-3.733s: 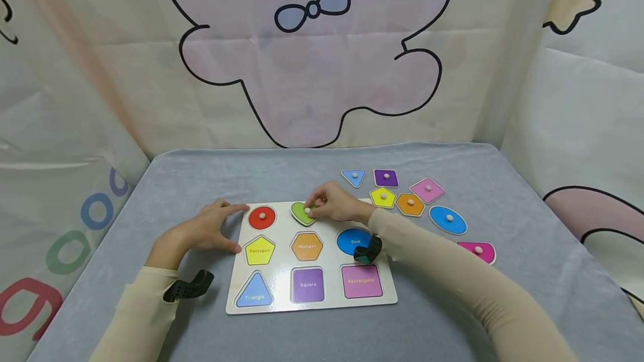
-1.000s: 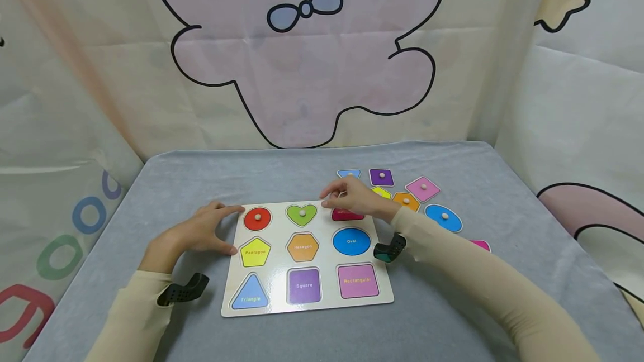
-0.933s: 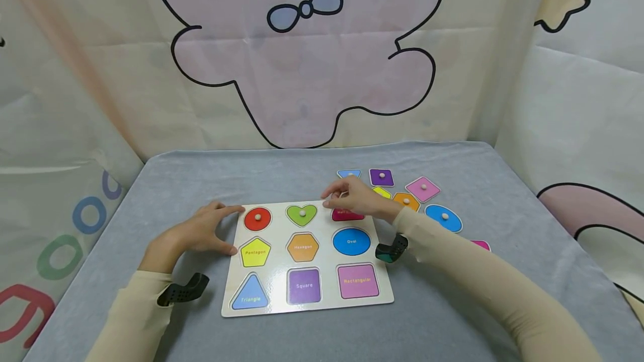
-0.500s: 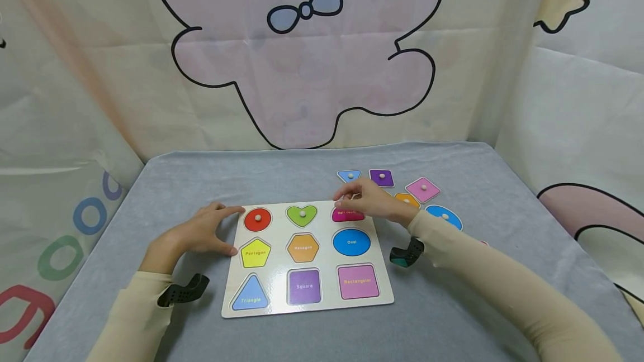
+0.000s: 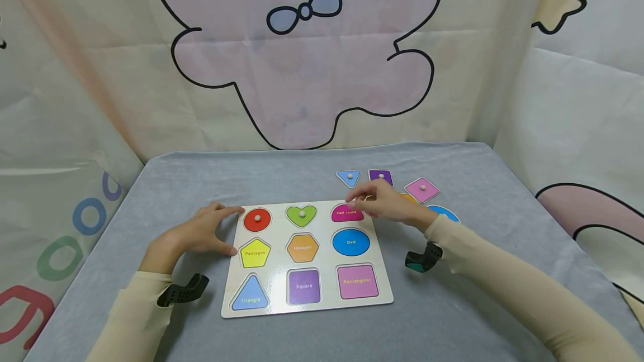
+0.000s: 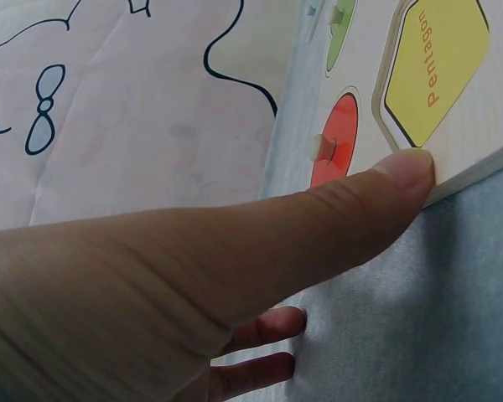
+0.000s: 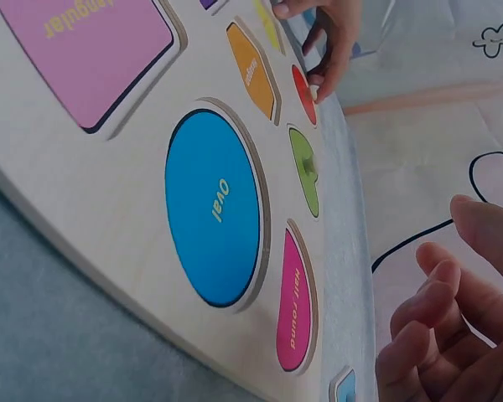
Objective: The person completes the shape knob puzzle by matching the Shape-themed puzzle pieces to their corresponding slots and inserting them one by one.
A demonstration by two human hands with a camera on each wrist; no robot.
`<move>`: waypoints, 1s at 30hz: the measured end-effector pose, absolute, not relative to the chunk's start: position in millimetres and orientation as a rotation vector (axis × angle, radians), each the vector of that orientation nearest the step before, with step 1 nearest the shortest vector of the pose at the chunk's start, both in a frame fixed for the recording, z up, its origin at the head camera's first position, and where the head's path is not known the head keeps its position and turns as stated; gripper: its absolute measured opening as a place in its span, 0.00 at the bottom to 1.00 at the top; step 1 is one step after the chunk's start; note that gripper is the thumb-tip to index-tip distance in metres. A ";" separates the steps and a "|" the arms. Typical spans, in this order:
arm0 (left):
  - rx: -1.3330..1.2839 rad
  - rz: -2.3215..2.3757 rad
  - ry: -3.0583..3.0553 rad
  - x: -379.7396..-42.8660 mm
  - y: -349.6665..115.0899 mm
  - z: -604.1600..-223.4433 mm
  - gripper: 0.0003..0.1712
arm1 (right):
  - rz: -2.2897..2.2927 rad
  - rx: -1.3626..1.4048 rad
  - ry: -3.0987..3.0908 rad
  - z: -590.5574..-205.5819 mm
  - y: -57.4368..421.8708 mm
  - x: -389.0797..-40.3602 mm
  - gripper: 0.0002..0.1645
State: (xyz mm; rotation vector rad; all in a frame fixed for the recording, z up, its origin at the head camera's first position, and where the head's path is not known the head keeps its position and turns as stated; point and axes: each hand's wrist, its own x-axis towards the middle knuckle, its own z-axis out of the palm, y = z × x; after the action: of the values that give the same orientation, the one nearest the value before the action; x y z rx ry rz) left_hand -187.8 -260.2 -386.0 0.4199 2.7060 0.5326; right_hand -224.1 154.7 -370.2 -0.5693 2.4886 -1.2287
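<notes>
A white shape puzzle board (image 5: 329, 307) lies on the cloth. A red circle piece (image 5: 251, 221) and a green heart piece (image 5: 293, 214) sit in its top row, each with a knob. My left hand (image 5: 198, 232) touches the board's left edge, its index finger at the upper corner and its thumb (image 6: 405, 172) beside the pentagon recess. Over the half-round recess (image 7: 291, 306) hovers my right hand (image 5: 387, 204), fingers loosely bent, nothing between them. Other recesses, such as the oval (image 7: 214, 209) and hexagon (image 5: 303, 248), show their printed bottoms.
Loose knobbed pieces lie beyond and right of the board: a blue triangle (image 5: 348, 176), a purple square (image 5: 378, 174), a pink piece (image 5: 421, 190), a partly covered orange hexagon (image 5: 408, 198) and a blue oval (image 5: 446, 213). A patterned curtain (image 5: 322, 60) hangs behind the table.
The green heart piece, earlier pinched by my right hand, now sits in its recess. That hand has drifted right, covering the loose yellow pentagon. My left hand keeps its place.
</notes>
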 end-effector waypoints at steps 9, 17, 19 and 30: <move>0.431 0.526 2.708 -188.1 -261.4 -384.7 0.56 | -1.219 -0.534 2.497 -371.8 172.2 -219.7 0.16; 0.421 0.536 2.704 -189.4 -260.1 -385.0 0.56 | -1.193 -0.506 2.507 -366.7 192.9 -213.8 0.19; 0.419 0.539 2.705 -189.3 -260.0 -384.9 0.56 | -1.179 -0.475 2.516 -365.1 198.6 -212.5 0.20; 0.410 0.545 2.698 -188.1 -260.7 -387.2 0.56 | -1.180 -0.450 2.522 -362.5 227.7 -200.7 0.19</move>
State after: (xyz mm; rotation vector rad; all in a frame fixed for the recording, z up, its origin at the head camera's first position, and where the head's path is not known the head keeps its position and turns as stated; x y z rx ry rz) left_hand -188.1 -260.7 -387.2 0.4100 2.6981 0.5448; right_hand -200.7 227.7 -362.5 -0.4503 2.5224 -1.1799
